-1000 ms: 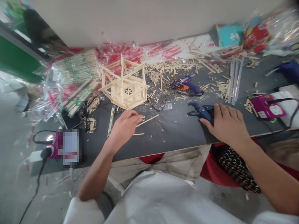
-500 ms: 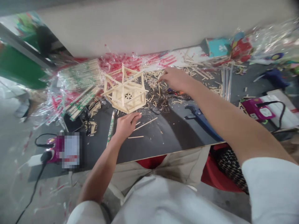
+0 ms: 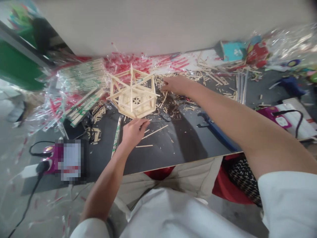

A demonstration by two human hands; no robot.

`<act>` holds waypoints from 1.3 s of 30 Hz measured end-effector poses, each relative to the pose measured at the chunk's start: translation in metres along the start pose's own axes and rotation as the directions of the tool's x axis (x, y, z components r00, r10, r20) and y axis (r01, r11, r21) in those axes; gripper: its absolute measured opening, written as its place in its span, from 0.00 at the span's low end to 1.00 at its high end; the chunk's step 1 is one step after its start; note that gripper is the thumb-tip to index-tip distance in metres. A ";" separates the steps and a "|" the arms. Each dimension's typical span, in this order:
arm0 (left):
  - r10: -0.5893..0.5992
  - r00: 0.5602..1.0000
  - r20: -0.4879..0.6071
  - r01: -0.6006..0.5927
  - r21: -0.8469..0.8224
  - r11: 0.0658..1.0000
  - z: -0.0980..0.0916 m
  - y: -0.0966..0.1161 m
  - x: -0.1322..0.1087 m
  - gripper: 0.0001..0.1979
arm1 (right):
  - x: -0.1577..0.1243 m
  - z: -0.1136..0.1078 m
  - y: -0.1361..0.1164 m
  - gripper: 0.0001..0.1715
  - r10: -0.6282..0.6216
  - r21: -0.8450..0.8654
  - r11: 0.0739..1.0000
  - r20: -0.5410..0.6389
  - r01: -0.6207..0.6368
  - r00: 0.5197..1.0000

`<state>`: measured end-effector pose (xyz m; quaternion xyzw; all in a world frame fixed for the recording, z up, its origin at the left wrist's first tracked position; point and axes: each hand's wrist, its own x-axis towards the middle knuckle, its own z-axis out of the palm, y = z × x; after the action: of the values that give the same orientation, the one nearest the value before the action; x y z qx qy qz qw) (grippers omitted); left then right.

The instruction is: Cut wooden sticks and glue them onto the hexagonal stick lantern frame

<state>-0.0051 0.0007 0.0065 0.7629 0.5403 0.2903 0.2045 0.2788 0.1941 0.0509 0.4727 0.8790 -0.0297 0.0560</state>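
Observation:
My left hand point(image 3: 135, 131) is closed, its fingers curled, just at the near edge of a wooden stick frame point(image 3: 131, 87). Whether it touches the frame or pinches something small, I cannot tell. This frame is many-sided, built of pale thin sticks, with spokes meeting at the top. Over the scattered short sticks right of the frame is my right hand point(image 3: 177, 85). Its fingers are pressed together and point left; what is between them is hidden. A few loose thin sticks point(image 3: 155, 131) lie on the dark table right of my left hand.
Packs of wrapped sticks point(image 3: 86, 105) and clear plastic lie at the left. Blue cutters point(image 3: 218, 132) rest under my right forearm. A purple power socket point(image 3: 51, 158) with cables sits at the left table edge, another purple one point(image 3: 276, 115) at the right. A teal box point(image 3: 232, 50) stands behind.
My right hand has moved left and slightly down, closer to the stick frame. My left hand stays in nearly the same place. The view has shifted slightly.

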 end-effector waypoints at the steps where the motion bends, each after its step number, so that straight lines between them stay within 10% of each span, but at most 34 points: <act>1: -0.009 1.000 0.000 0.009 0.002 1.000 0.000 0.000 0.000 0.13 | -0.002 -0.002 0.001 0.13 -0.001 0.003 1.000 -0.033 0.001 0.999; 9: 0.087 0.995 -0.043 -0.088 -0.015 0.996 0.000 0.002 0.000 0.11 | -0.057 -0.023 0.004 0.22 0.063 0.129 0.991 -0.261 -0.030 0.963; 12: 0.105 0.989 -0.101 -0.107 -0.013 0.994 0.002 0.001 0.001 0.09 | -0.088 -0.012 -0.009 0.17 0.194 0.368 0.930 -0.501 0.005 0.843; 16: 0.124 0.979 -0.164 -0.145 -0.124 0.982 0.005 -0.001 0.003 0.07 | -0.111 0.010 -0.055 0.14 0.275 0.648 0.670 -0.670 0.362 0.689; 22: 0.014 0.997 -0.071 -0.032 -0.258 0.966 0.004 0.000 0.003 0.08 | -0.105 0.042 -0.130 0.16 0.202 0.816 0.358 -0.543 0.455 0.815; 39: -0.012 0.999 -0.042 0.005 -0.159 0.987 -0.001 0.006 0.007 0.04 | -0.090 0.069 -0.145 0.08 0.104 0.727 0.496 -0.593 0.474 0.799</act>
<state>0.0005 0.0049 0.0124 0.7354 0.5229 0.3478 0.2545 0.2119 0.0320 -0.0063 0.3202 0.7702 -0.3200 -0.4492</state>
